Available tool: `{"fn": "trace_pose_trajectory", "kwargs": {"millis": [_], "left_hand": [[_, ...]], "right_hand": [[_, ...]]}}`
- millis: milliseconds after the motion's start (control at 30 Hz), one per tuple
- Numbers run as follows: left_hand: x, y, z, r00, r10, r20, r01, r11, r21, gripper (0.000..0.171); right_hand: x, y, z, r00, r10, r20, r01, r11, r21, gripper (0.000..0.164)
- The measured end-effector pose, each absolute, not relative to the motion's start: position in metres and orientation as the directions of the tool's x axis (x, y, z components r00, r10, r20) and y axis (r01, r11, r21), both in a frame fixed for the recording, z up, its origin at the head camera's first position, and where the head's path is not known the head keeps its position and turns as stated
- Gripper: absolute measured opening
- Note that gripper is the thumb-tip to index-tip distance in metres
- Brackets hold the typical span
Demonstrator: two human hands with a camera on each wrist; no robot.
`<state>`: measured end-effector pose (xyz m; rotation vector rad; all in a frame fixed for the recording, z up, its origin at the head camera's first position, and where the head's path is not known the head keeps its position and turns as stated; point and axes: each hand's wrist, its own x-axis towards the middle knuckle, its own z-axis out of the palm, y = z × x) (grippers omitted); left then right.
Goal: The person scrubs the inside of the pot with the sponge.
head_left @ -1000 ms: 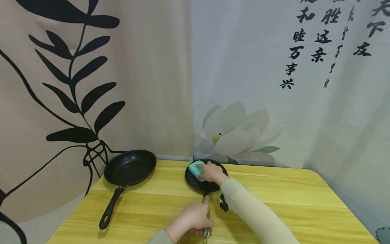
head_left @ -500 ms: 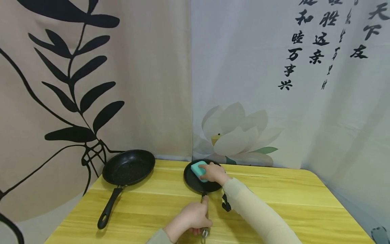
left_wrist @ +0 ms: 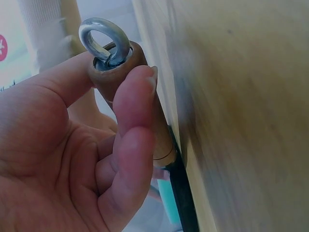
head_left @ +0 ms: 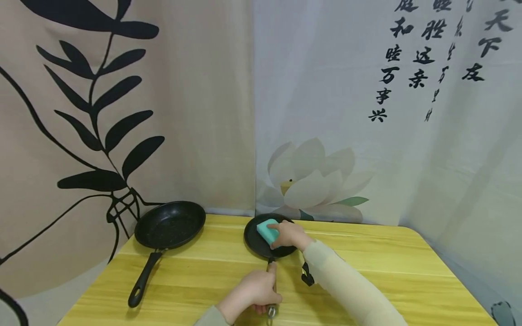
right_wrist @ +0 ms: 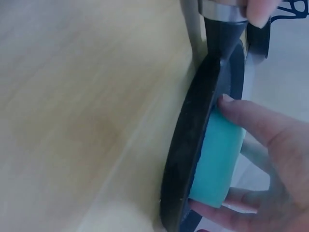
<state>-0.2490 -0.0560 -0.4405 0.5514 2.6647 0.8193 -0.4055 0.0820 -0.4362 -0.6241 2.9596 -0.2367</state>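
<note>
A small black frying pan (head_left: 254,242) lies near the back edge of the table. My left hand (head_left: 258,289) grips its wooden handle (left_wrist: 161,130), which ends in a metal hanging ring (left_wrist: 104,38). Inside the pan, my right hand (head_left: 290,234) holds a turquoise sponge (head_left: 267,232) against the cooking surface. In the right wrist view, the thumb is on one end of the sponge (right_wrist: 216,159) and fingers are at the other end, down by the pan's rim (right_wrist: 186,145).
A larger black frying pan (head_left: 170,225) stands at the left, its black handle (head_left: 140,285) pointing toward the front. Beside the right forearm hangs a small black-and-yellow item (head_left: 307,274). Behind the yellow wooden table (head_left: 367,253) are printed curtains (head_left: 204,113).
My right hand has slid the sponge slightly right and toward me within the small pan. The left hand keeps its hold on the handle. The head view has shifted a little.
</note>
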Motion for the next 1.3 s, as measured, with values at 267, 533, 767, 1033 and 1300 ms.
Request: {"fn": "trace_pose_trajectory", "kwargs": {"millis": [267,533,767,1033,1300], "left_hand": [[-0.249,-0.053,-0.440,-0.872,0.449,-0.196,0.257,0.759,0.598,0.085],[-0.248,-0.054,-0.440,-0.872,0.460,-0.170,0.275,0.746,0.606,0.086],[-0.248,-0.056,-0.439,-0.880,0.444,-0.166,0.272,0.759,0.592,0.087],[-0.250,-0.056,-0.439,-0.879,0.437,-0.189,0.242,0.752,0.614,0.089],[-0.250,-0.055,-0.440,-0.877,0.439,-0.194,0.240,0.751,0.615,0.088]], "right_hand": [[-0.407,0.096,-0.443,-0.899,-0.437,-0.017,-0.412,0.860,-0.301,0.070],[-0.412,0.115,-0.434,-0.892,-0.426,0.149,-0.442,0.756,-0.482,0.069],[-0.406,0.126,-0.428,-0.927,-0.334,0.168,-0.348,0.605,-0.717,0.068],[-0.399,0.136,-0.438,-0.972,-0.219,0.086,-0.149,0.290,-0.945,0.066],[-0.370,0.145,-0.430,-0.964,-0.259,0.053,-0.082,0.102,-0.991,0.067]]}}
